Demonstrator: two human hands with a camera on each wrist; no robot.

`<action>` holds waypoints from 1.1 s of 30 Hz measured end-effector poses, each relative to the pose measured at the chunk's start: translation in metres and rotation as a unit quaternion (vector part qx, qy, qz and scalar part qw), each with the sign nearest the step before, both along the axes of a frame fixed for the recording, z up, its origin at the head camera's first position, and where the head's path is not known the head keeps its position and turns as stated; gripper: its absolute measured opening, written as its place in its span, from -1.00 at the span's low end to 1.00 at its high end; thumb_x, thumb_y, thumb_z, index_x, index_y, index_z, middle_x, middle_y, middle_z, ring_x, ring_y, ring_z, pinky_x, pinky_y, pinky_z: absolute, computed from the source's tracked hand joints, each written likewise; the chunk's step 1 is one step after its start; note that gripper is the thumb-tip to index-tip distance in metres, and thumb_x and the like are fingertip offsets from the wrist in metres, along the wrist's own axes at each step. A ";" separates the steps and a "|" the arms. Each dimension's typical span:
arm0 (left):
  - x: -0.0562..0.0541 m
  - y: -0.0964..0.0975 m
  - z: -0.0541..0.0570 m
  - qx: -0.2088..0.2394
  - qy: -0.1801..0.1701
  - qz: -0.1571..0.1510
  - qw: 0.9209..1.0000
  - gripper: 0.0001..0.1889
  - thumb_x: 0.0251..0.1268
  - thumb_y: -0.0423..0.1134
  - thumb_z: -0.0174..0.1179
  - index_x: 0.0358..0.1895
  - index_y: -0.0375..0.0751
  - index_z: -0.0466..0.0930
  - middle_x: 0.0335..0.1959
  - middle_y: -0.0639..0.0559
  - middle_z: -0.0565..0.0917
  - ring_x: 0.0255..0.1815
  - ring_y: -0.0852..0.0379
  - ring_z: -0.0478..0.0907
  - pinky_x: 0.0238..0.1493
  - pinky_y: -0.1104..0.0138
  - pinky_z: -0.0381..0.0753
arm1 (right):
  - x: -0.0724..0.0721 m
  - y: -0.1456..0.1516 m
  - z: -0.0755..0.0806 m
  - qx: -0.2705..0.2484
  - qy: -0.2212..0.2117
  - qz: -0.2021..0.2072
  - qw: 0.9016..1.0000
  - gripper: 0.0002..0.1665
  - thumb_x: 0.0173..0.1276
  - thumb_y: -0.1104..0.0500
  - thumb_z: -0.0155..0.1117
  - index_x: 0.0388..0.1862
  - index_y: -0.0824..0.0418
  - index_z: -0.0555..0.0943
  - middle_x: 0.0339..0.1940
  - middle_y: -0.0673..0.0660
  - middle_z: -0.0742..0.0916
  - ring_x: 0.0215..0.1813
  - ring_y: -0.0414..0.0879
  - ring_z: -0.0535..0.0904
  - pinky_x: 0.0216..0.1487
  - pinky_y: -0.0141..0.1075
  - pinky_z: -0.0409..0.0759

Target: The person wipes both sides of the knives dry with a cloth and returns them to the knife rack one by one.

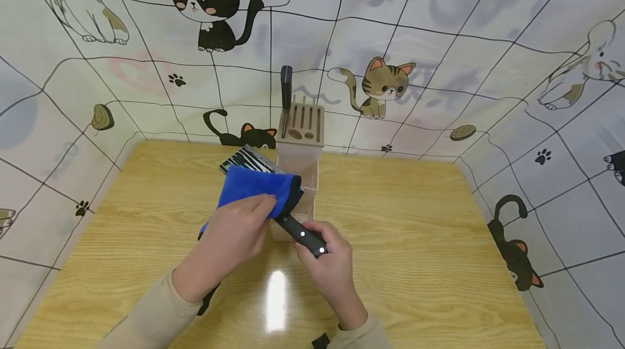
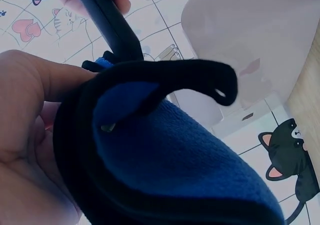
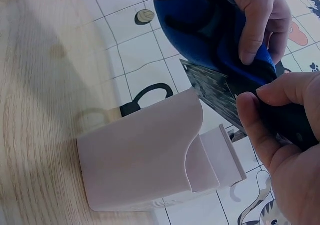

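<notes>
My right hand (image 1: 332, 262) grips the black riveted handle of a wide-bladed kitchen knife (image 1: 303, 234), its fingers and thumb around the handle's end. The blade (image 1: 251, 159) points up and to the left, shiny with dark reflections. A folded blue cloth with black edging (image 1: 259, 183) lies over much of the blade. With thumb and fingers, my left hand (image 1: 239, 224) pinches the cloth against the blade near the handle. In the left wrist view the cloth (image 2: 180, 150) bulges open, with a black hanging loop. Blade and cloth cross over each other in the right wrist view.
Just behind the hands stands a pale pink knife holder (image 1: 298, 151) with a slotted top. A black-handled knife (image 1: 286, 86) is upright in its left slot. The wooden table (image 1: 400, 240) extends to both sides, bounded by cat-patterned walls (image 1: 312, 29).
</notes>
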State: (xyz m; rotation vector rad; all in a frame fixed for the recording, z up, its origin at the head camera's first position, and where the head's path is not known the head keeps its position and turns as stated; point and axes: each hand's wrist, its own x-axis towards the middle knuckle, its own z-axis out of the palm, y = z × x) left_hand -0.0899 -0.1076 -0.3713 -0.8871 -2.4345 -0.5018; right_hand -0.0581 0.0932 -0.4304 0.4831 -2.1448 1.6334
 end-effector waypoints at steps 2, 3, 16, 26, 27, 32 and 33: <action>0.001 -0.002 0.001 0.006 -0.005 -0.004 1.000 -0.78 0.08 -0.58 0.35 -0.21 -0.32 0.60 -0.36 -0.03 0.71 -0.40 0.08 0.66 -0.38 0.26 0.71 | -0.001 0.000 0.000 0.000 0.002 0.002 1.000 -0.67 0.14 0.49 0.45 -0.10 0.31 0.69 -0.24 0.19 0.81 -0.33 -0.11 0.74 -0.43 -0.36 0.70; 0.001 -0.003 0.001 0.011 -0.006 -0.005 1.000 -0.77 0.07 -0.57 0.36 -0.20 -0.33 0.61 -0.34 -0.04 0.72 -0.37 0.07 0.68 -0.34 0.25 0.73 | -0.001 0.000 0.000 0.001 0.004 0.003 1.000 -0.67 0.14 0.48 0.45 -0.09 0.31 0.69 -0.24 0.19 0.81 -0.33 -0.11 0.73 -0.44 -0.36 0.69; 0.003 -0.012 0.000 0.057 0.009 -0.016 0.998 -0.63 0.10 -0.57 0.35 0.04 -0.43 0.65 -0.08 -0.20 0.78 -0.04 -0.11 0.77 -0.03 0.05 0.79 | -0.003 0.001 0.002 -0.003 0.007 -0.007 1.000 -0.61 0.17 0.45 0.47 0.02 0.31 0.74 -0.21 0.19 0.81 -0.33 -0.16 0.68 -0.41 -0.38 0.66; 0.004 -0.010 0.002 0.045 0.026 -0.034 0.998 -0.62 0.18 -0.50 0.40 0.10 -0.39 0.66 0.16 -0.24 0.72 0.19 -0.18 0.69 0.21 0.01 0.67 | -0.001 0.004 0.011 -0.170 -0.141 0.026 0.975 -0.70 0.28 0.51 0.33 0.01 0.47 0.69 -0.41 0.32 0.75 -0.40 -0.08 0.73 -0.32 -0.27 0.78; 0.004 -0.010 0.002 0.042 0.032 -0.035 0.998 -0.61 0.19 -0.49 0.40 0.11 -0.40 0.66 0.18 -0.24 0.72 0.20 -0.18 0.68 0.22 0.01 0.66 | -0.001 0.004 0.012 -0.182 -0.151 0.031 0.971 -0.71 0.30 0.51 0.31 0.01 0.48 0.68 -0.43 0.31 0.75 -0.40 -0.07 0.73 -0.30 -0.25 0.78; 0.000 -0.010 0.002 0.033 0.055 -0.041 0.997 -0.61 0.24 -0.48 0.38 0.16 -0.40 0.65 0.22 -0.24 0.69 0.27 -0.17 0.64 0.28 0.02 0.63 | -0.002 0.007 0.013 -0.211 -0.181 0.057 0.959 -0.74 0.42 0.44 0.23 0.04 0.53 0.64 -0.41 0.15 0.76 -0.41 -0.11 0.71 -0.29 -0.26 0.79; -0.001 -0.010 0.001 0.030 0.059 -0.042 0.997 -0.62 0.26 -0.48 0.36 0.16 -0.40 0.65 0.23 -0.23 0.69 0.28 -0.16 0.63 0.29 0.03 0.62 | -0.002 0.008 0.013 -0.214 -0.186 0.061 0.957 -0.74 0.44 0.42 0.22 0.04 0.54 0.63 -0.40 0.13 0.77 -0.41 -0.12 0.71 -0.29 -0.26 0.79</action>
